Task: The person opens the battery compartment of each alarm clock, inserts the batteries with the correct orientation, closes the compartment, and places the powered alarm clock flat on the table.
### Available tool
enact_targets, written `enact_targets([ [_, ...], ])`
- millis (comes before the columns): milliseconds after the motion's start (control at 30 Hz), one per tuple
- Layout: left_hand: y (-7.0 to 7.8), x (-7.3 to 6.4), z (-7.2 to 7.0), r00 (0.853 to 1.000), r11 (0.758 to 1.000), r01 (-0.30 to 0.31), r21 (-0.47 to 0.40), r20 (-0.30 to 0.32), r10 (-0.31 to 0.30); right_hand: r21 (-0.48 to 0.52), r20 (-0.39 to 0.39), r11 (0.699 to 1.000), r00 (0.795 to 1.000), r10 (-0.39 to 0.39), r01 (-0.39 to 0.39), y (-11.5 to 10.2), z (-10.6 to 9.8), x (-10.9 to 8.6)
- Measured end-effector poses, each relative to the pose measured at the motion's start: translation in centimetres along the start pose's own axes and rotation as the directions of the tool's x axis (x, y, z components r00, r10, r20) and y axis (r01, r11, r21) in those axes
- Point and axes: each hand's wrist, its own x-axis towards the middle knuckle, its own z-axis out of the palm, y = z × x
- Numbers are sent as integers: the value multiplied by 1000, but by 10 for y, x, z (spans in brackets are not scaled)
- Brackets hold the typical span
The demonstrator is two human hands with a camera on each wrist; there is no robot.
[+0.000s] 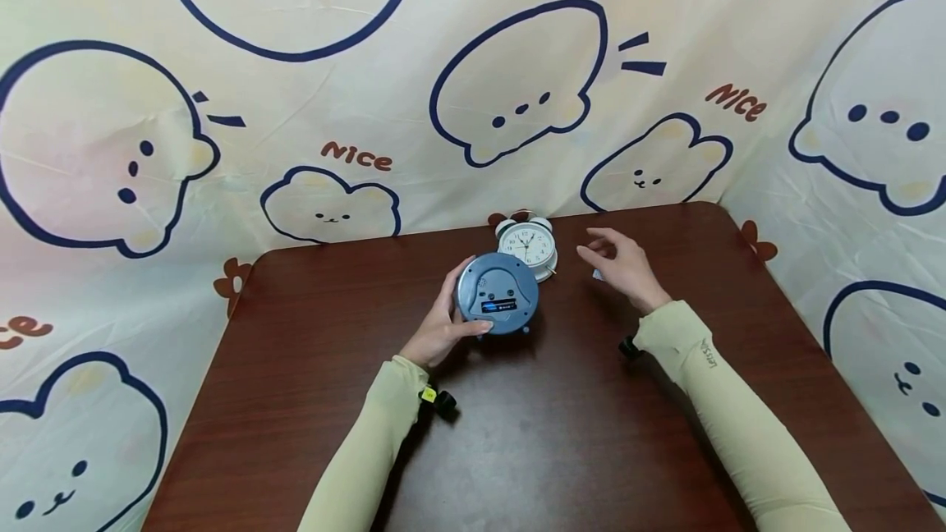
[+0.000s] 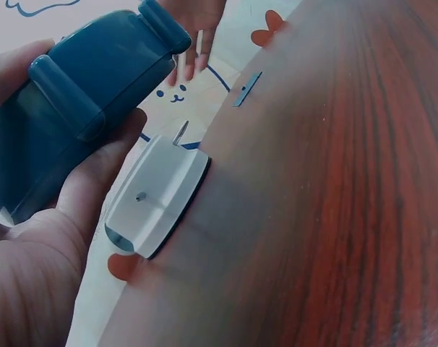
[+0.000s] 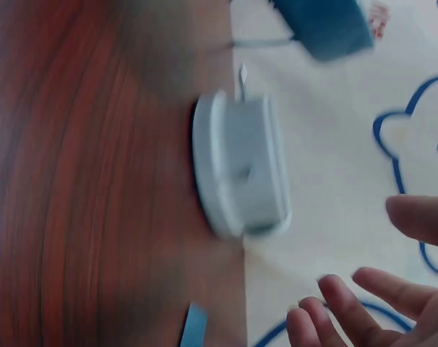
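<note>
My left hand (image 1: 436, 331) grips a round blue clock (image 1: 510, 279) by its left edge, thumb in front and fingers behind. The clock's back is turned toward me, and a dark battery (image 1: 498, 305) shows in its uncovered compartment. Just behind it a white twin-bell alarm clock (image 1: 527, 243) lies face up on the table, partly covered by the blue clock in the head view. To its right hovers my right hand (image 1: 628, 271), fingers loosely bent and holding nothing. Under those fingers a small blue battery cover (image 2: 246, 89) lies on the tabletop.
The dark brown wooden table (image 1: 332, 433) has rounded back corners. A pale cloth (image 1: 355, 89) with cartoon outlines hangs behind it and along both sides. Dark wrist cameras (image 1: 443, 405) are strapped over the sleeves.
</note>
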Motion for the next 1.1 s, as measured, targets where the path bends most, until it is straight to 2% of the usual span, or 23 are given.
enact_targets([
  [133, 0, 0, 0, 1000, 1000, 4, 0, -2, -4, -70, 7, 997, 999, 41, -41, 16, -13, 5],
  [333, 3, 0, 1, 1000, 1000, 6, 12, 9, -6, -200, 67, 975, 992, 110, -95, 36, -22, 12],
  [433, 5, 0, 3, 1000, 1000, 1, 11, 11, -2, -211, 100, 970, 985, 143, -119, 44, -24, 14],
  [567, 6, 0, 5, 1000, 1000, 4, -1, 13, -4, -200, 122, 973, 983, 139, -113, 52, -22, 17],
  [833, 5, 0, 5, 1000, 1000, 14, -16, 22, -14, -289, 77, 955, 993, 86, -60, 57, -17, 18],
  [1100, 5, 0, 5, 1000, 1000, 9, -20, 23, -8, -300, 63, 953, 996, 58, -36, 56, -16, 18],
])
